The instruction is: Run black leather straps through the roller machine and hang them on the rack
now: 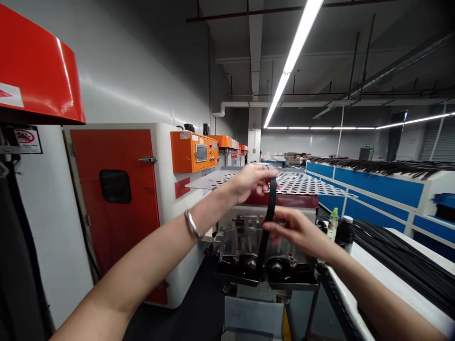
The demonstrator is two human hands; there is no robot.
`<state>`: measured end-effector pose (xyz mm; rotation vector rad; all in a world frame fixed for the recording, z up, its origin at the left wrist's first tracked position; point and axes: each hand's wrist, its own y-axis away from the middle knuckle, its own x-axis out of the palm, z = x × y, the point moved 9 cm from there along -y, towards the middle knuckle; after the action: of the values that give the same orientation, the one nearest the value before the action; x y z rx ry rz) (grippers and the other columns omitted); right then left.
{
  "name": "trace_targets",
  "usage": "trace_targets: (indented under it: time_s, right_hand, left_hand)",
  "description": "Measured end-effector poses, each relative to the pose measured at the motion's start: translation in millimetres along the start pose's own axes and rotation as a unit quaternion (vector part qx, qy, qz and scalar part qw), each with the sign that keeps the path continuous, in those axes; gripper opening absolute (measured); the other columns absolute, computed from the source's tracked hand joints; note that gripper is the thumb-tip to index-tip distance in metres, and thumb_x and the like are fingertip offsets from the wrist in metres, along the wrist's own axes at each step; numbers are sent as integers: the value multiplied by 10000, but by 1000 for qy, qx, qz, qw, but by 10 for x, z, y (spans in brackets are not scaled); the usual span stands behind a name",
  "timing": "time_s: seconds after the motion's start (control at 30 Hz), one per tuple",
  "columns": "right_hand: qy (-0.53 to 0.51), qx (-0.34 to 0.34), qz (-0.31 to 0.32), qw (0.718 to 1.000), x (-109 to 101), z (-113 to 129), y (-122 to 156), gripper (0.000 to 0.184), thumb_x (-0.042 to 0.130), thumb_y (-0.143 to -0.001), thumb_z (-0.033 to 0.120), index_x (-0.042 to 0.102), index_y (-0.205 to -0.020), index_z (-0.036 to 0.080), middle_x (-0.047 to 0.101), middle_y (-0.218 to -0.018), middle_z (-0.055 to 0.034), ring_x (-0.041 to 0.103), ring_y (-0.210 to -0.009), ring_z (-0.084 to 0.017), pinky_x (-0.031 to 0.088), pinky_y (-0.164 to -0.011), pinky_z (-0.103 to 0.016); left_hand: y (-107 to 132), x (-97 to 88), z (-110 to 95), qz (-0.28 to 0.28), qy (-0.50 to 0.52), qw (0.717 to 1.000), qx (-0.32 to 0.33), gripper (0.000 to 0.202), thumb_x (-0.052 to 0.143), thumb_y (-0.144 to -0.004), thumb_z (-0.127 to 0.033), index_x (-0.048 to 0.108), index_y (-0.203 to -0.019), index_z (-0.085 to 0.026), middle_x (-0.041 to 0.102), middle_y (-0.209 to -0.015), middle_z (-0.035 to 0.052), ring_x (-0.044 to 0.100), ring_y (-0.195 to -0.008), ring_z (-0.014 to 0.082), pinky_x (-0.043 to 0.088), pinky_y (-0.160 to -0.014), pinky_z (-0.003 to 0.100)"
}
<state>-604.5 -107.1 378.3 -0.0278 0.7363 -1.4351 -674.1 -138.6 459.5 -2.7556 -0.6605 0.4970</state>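
A narrow black strap (270, 206) runs upright from my hands down into the rollers of a small metal machine (245, 246). My left hand (250, 181) pinches the strap's upper end; a silver bangle (192, 224) sits on that wrist. My right hand (296, 229) grips the strap lower down, just above the machine's clear guard. Both hands are closed on the strap.
A white machine with a red door (115, 208) and an orange control box (194, 151) stands left. A perforated metal plate (302, 182) lies behind my hands. On the white table (384, 279) to the right are a green bottle (333, 223), a dark jar (344, 232) and several black straps (405, 258).
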Motion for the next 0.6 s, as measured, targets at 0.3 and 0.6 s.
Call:
trace_targets:
  time_s: [0.3, 0.6]
  right_hand:
    - [215, -141, -130, 958, -548, 301, -390, 228, 576, -913, 392, 669, -871, 189, 635, -889, -59, 610, -716, -173, 565, -626, -312]
    - [187, -108, -108, 970, -361, -89, -403, 238, 521, -939, 354, 442, -761, 216, 498, -722, 19, 576, -610, -130, 488, -546, -247]
  left_hand:
    - [-392, -368, -649, -83, -27, 990, 108, 144, 700, -786, -239, 611, -742, -135, 582, -708, 22, 477, -546, 29, 327, -493, 221]
    - [-196, -351, -212, -108, -46, 986, 114, 94, 638, -831, -205, 595, -764, -154, 606, -749, 10, 480, -504, 22, 374, -466, 220]
